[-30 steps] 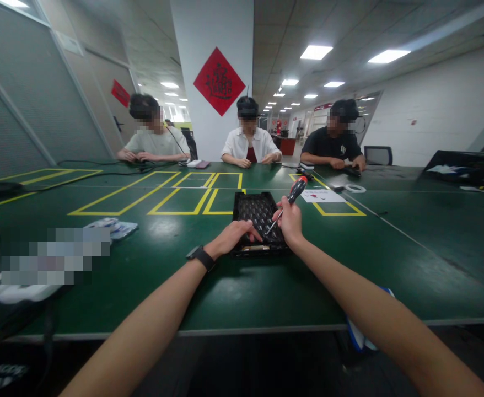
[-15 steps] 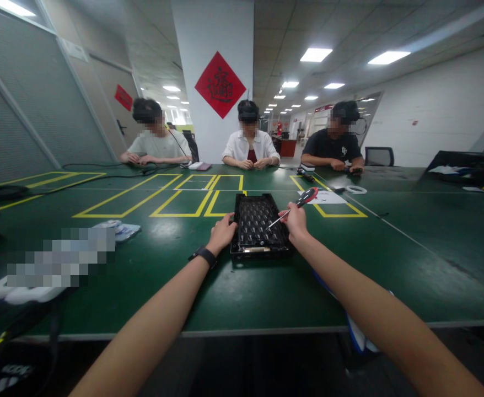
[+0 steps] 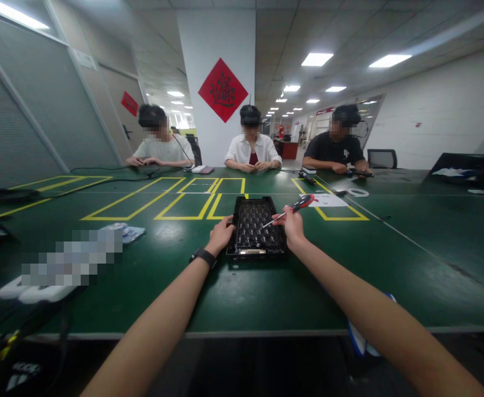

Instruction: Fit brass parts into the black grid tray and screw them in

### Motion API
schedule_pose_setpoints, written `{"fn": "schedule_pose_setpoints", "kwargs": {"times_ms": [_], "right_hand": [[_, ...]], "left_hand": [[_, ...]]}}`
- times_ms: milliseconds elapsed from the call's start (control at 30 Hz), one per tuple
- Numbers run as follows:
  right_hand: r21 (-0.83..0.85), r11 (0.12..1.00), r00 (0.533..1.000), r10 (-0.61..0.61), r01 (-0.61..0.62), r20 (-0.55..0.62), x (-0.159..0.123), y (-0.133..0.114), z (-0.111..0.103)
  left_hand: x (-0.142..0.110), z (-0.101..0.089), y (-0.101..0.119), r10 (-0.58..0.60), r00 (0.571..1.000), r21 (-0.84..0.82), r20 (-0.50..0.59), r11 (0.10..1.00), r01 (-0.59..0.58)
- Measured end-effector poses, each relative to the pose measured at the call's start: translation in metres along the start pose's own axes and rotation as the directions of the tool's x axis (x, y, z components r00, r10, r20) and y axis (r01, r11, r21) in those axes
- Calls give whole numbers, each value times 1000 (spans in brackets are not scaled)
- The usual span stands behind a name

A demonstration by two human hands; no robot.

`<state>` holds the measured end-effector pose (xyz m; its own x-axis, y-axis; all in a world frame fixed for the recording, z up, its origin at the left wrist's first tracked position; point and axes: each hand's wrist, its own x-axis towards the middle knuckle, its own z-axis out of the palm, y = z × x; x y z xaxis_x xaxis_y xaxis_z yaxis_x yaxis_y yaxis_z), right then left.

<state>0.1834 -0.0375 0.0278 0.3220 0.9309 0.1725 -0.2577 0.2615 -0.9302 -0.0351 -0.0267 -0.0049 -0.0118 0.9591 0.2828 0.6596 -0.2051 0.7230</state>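
Note:
A black rectangular case (image 3: 255, 220), its recessed face covered in rows of raised or cut-out shapes, lies on the green table in front of me. At its near end a pale metallic strip shows. My left hand (image 3: 221, 234) grips the case's left side, with fingers along the edge and a dark band on the wrist. At the right side, my right hand (image 3: 292, 227) is closed around a screwdriver (image 3: 302, 203) with a red and black handle. The screwdriver slants down to the left, its tip over the lower middle of the case. Whether the tip touches is unclear.
Three people sit across the green table (image 3: 176, 309). White paper (image 3: 328, 200) and a white ring-shaped item (image 3: 358, 192) lie beyond my right hand. To the left are a blurred white object (image 3: 46, 293) and cables. Yellow tape outlines (image 3: 113, 218) mark the far half.
The case and both hands have shifted slightly left. The screwdriver has moved left with my right hand and its handle sits a little lower. The camera view has also tilted slightly.

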Motion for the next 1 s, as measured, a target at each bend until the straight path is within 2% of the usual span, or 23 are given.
{"fn": "schedule_pose_setpoints", "kwargs": {"times_ms": [100, 167, 233, 300, 333, 467, 600, 700, 900, 1000], "right_hand": [[-42, 995, 995, -95, 96, 19, -4, -2, 2], [-77, 980, 983, -179, 182, 47, -9, -5, 3], [-106, 956, 960, -265, 273, 88, -16, -9, 5], [-125, 935, 939, -316, 332, 137, -23, -12, 7], [-129, 929, 932, -325, 346, 161, -27, -14, 8], [-122, 936, 929, -300, 331, 219, -36, -16, 12], [-63, 954, 926, -265, 292, 268, -40, -12, 15], [-9, 959, 919, -268, 283, 290, -40, -9, 16], [16, 963, 906, -258, 268, 335, -38, -7, 15], [14, 955, 904, -286, 297, 319, -38, -7, 15]], "left_hand": [[1, -7, 21, 69, 996, -38, -61, 997, -72], [2, -9, 40, 198, 980, -84, 36, 977, -194], [3, -5, 58, 324, 928, -149, 186, 942, -300], [2, 3, 71, 370, 895, -206, 248, 923, -324], [1, 7, 74, 371, 895, -229, 248, 920, -318], [-7, 17, 71, 368, 891, -329, 267, 903, -275], [-11, 16, 61, 361, 891, -375, 275, 894, -246], [-11, 14, 56, 369, 898, -354, 241, 895, -272], [-10, 15, 55, 444, 862, -368, 244, 865, -341], [-11, 15, 56, 425, 880, -393, 213, 862, -321]]}}
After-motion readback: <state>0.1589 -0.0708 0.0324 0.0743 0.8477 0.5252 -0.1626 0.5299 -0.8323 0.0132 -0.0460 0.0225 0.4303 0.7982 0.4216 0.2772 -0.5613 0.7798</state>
